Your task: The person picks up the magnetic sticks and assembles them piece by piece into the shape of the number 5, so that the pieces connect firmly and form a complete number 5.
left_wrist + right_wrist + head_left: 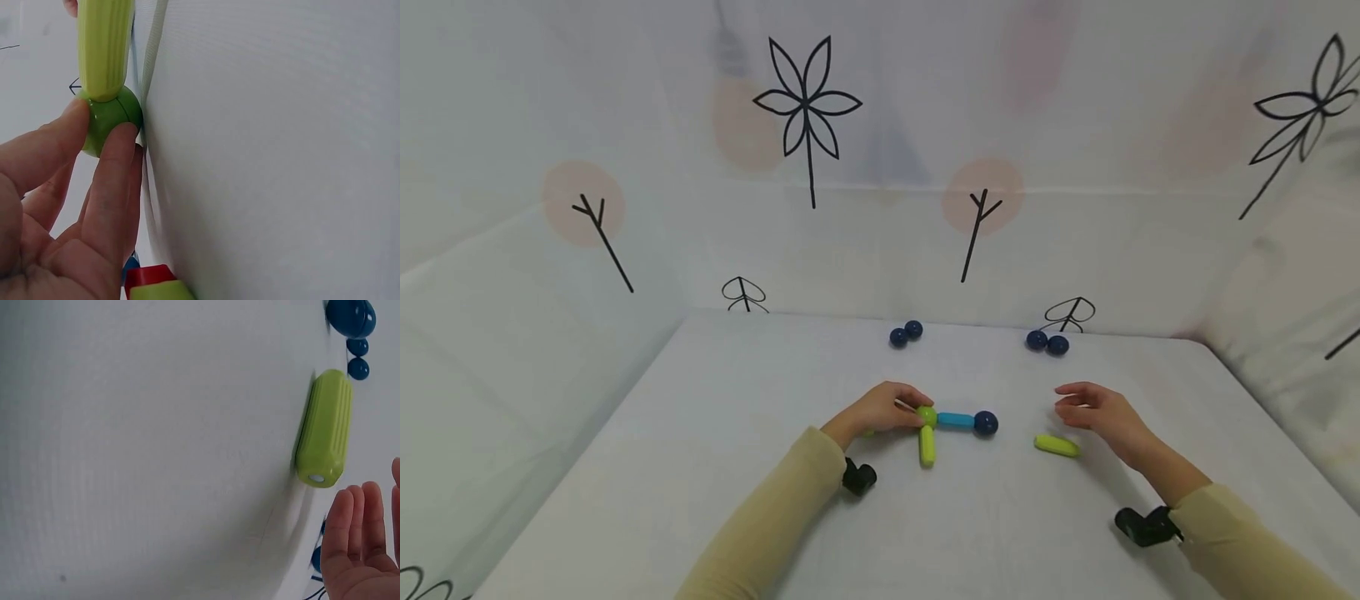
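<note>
With thumb and fingers, my left hand [886,407] pinches a green ball [928,415] low over the white table. A lime ribbed rod [927,447] extends from that ball toward me, and a light blue rod [956,421] runs right from it to a dark blue ball [986,423]. My right hand [1103,417] is held over the table with relaxed fingers and nothing in it. Just below its fingers in the head view lies a loose lime rod [1057,446], whose end shows a pale round spot in the right wrist view.
Two dark blue balls [906,333] sit together at the back middle, and another pair [1047,342] at the back right. A red and lime piece [153,281] appears low in the left wrist view. White cloth [880,250] with plant drawings rises behind the table.
</note>
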The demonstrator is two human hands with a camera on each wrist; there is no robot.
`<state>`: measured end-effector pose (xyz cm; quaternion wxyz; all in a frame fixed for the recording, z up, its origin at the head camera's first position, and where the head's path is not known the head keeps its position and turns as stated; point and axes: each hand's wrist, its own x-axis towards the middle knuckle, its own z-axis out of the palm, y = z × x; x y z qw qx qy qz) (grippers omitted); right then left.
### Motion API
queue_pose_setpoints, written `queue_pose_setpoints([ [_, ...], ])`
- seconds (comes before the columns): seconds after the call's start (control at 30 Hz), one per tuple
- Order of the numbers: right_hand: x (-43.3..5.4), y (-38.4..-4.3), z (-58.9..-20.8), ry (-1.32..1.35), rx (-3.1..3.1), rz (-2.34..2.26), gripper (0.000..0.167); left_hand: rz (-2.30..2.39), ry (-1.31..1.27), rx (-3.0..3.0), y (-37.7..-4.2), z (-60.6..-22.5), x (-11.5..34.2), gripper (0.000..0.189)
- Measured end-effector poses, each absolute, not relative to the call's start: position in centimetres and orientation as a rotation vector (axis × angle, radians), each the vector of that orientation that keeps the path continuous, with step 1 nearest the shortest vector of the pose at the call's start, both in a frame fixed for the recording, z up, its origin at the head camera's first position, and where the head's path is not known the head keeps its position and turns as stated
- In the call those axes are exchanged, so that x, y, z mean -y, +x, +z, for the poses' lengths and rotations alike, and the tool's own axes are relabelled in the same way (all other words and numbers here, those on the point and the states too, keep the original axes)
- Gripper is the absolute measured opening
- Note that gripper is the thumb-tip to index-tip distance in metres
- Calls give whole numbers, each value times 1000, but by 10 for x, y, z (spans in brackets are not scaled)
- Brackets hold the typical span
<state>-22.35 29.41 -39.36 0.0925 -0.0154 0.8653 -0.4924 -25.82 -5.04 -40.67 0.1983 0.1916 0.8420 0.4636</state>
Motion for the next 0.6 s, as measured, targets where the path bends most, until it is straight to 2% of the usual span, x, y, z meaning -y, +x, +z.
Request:
queue_pose_setpoints([
  [0.6,-311,-255,-400,-98,-2658,-1355,45,1303,543,-2360,-261,-409,51,27],
])
